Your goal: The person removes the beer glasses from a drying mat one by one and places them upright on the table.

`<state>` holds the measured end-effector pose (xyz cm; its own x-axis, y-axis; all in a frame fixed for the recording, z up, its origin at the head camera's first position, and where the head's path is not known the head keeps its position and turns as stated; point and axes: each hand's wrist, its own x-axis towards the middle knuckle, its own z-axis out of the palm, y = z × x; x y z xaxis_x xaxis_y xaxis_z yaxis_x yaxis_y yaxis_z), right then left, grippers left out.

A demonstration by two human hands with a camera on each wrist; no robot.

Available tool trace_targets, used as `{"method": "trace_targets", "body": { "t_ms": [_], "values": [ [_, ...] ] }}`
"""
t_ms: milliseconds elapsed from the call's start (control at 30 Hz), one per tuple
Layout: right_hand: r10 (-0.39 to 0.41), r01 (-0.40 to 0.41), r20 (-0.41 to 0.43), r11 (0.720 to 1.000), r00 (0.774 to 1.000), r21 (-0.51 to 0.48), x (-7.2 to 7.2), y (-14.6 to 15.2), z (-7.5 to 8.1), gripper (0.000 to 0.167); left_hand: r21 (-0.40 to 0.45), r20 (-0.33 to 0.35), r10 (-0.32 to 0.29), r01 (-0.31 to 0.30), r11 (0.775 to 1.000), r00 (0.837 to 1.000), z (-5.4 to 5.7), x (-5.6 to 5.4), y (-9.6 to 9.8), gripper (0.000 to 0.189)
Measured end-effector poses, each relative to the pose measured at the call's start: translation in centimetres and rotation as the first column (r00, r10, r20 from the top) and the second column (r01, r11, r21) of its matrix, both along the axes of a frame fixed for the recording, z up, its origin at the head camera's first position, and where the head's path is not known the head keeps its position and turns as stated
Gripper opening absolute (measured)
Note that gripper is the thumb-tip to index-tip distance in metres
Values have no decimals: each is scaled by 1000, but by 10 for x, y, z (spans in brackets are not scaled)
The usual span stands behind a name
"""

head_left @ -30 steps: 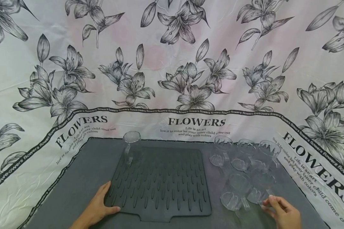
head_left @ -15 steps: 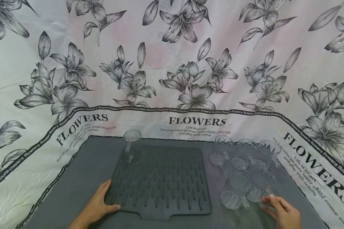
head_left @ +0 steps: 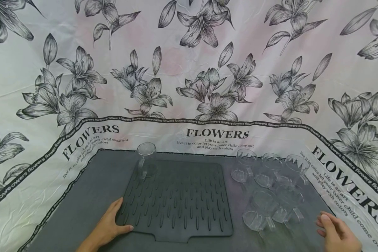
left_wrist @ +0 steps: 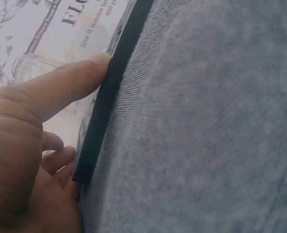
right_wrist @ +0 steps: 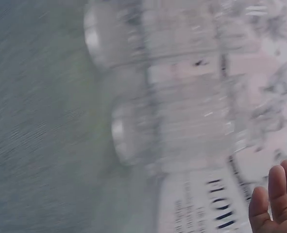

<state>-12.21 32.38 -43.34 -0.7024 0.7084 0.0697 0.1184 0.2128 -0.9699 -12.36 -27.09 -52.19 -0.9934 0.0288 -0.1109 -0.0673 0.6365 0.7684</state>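
Note:
My left hand (head_left: 108, 224) rests at the near left corner of a dark ridged drying mat (head_left: 176, 196), its thumb straight along the front edge and its other fingers by the left side. The left wrist view shows the thumb touching the mat's edge (left_wrist: 102, 107). Far on the right, my right hand (head_left: 338, 231) holds nothing, its fingers loosely bent, apart from the nearest glass mug (head_left: 283, 213). Beside that mug stands another clear glass mug (head_left: 255, 220). Both appear blurred in the right wrist view. One more glass mug (head_left: 147, 161) is on the mat's back left corner.
Several more clear glass mugs (head_left: 264, 169) stand close together in a back row on the right of the grey tabletop (head_left: 85, 189). A white flower-print cloth (head_left: 217, 140) rises behind and along both sides. A tab juts from the mat's front edge.
My right hand has let go of the nearest mug's handle and moved off to the right. The mug stays where it was. My left hand stays at the mat's corner.

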Motion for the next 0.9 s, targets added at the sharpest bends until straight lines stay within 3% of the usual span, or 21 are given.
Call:
{"method": "trace_targets", "body": {
  "t_ms": [133, 267, 467, 533, 667, 800, 900],
  "values": [
    [-14, 6, -131, 998, 991, -58, 8, -15, 21, 17, -7, 4, 5, -5, 1000, 1000, 1, 1, 0, 115],
    [1, -35, -244, 990, 970, -135, 18, -31, 38, 17, -10, 2, 3, -3, 1000, 1000, 1, 1, 0, 114],
    [135, -210, -379, 964, 916, -165, 36, -42, 51, 25, 12, 5, -9, 9, 1000, 1000, 1, 1, 0, 113],
    [157, -259, -433, 948, 888, -187, 40, -45, 54, 27, 10, 8, -2, 1, 1000, 1000, 1, 1, 1, 114],
    [111, -295, -541, 918, 833, -266, 42, -62, 65, 27, 3, 10, 13, -13, 1000, 1000, 1, 1, 1, 116],
    [107, -367, -658, 890, 745, -271, 42, -84, 75, 26, -5, 7, 1, -1, 1000, 1000, 1, 1, 1, 114],
    [168, -443, -723, 872, 670, -208, 40, -99, 81, 24, -10, 7, -8, 8, 1000, 1000, 2, 1, 0, 113]
  ]
}}
